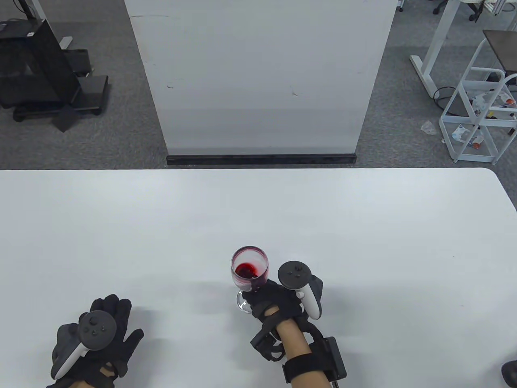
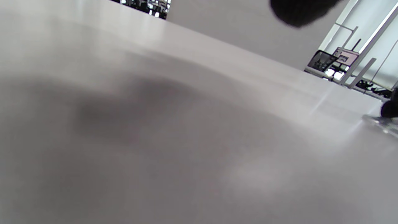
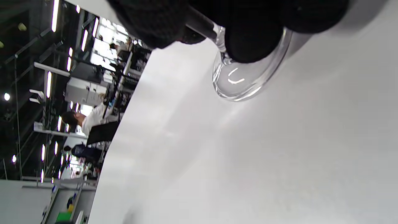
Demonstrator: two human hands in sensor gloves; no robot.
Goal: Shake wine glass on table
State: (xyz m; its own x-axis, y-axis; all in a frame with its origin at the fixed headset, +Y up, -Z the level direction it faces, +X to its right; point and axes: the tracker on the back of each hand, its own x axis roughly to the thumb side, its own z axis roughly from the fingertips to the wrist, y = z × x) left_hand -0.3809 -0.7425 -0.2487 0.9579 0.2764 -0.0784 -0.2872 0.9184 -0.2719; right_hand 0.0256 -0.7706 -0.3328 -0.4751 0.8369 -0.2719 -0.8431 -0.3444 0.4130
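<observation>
The right hand (image 1: 278, 301) gripped the wine glass (image 1: 249, 270) low down, its gloved fingers (image 3: 252, 37) wrapped around the stem just above the foot. The left hand (image 1: 97, 343) lay flat on the white surface (image 1: 258, 210) with fingers spread, holding nothing, near the bottom-left corner and well apart from the glass.

The glass stood near the surface's near edge, a little right of centre, with broad bare room ahead of it toward the far edge and to both sides.

It was clear, with a rounded bowl; a small pool of dark red liquid sat in the bottom and a thin red film stained the inner wall. The bowl appeared tilted slightly away from the hand.

The right wrist view showed what the table view hid: the round foot (image 3: 245, 79) on the surface and fingertips closed on the stem. The left wrist view gave mostly blurred surface, with the foot's edge (image 2: 384, 124) at its right margin
</observation>
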